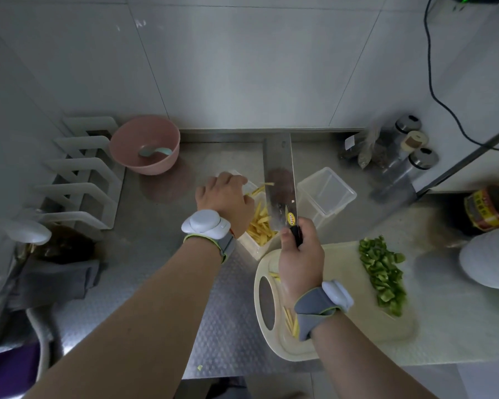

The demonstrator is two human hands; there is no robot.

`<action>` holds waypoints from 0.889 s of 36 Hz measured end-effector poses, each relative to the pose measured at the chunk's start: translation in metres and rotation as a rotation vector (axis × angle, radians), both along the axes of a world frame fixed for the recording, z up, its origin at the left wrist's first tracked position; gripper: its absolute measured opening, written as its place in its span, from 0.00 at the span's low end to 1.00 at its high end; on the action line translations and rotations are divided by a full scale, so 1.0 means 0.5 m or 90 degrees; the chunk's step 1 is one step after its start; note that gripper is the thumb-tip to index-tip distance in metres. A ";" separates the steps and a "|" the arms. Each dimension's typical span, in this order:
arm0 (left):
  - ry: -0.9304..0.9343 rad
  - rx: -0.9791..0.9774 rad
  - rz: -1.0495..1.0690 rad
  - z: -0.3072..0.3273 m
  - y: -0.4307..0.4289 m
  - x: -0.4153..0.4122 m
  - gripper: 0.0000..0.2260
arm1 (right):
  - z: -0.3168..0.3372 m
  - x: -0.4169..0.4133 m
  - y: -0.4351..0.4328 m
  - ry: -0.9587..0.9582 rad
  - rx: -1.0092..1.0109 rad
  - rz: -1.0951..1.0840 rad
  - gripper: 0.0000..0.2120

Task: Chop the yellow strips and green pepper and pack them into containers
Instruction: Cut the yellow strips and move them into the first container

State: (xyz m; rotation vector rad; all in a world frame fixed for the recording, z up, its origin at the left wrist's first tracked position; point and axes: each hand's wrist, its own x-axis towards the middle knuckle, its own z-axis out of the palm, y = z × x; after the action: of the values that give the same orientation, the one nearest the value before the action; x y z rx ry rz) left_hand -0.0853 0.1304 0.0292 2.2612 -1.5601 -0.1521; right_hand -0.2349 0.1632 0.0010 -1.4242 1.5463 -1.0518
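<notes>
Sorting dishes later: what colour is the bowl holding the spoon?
Dusty pink bowl, clearest in the head view; the spoon is pale teal.

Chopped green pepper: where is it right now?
In the head view, the chopped green pepper lies piled on the right part of the cutting board, right of the right hand holding the cleaver.

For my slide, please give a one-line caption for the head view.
Left hand sweeps yellow strips off steel cleaver into white rectangular container.
</notes>
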 end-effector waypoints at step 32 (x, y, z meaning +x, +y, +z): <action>0.027 -0.060 -0.027 -0.048 0.000 0.002 0.17 | 0.001 0.000 -0.015 0.022 0.009 -0.006 0.03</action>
State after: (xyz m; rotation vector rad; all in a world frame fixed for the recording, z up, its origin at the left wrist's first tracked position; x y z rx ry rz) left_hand -0.0842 0.1306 0.0051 2.1407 -1.5611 -0.1348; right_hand -0.2347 0.1558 0.0014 -1.4333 1.5829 -1.0241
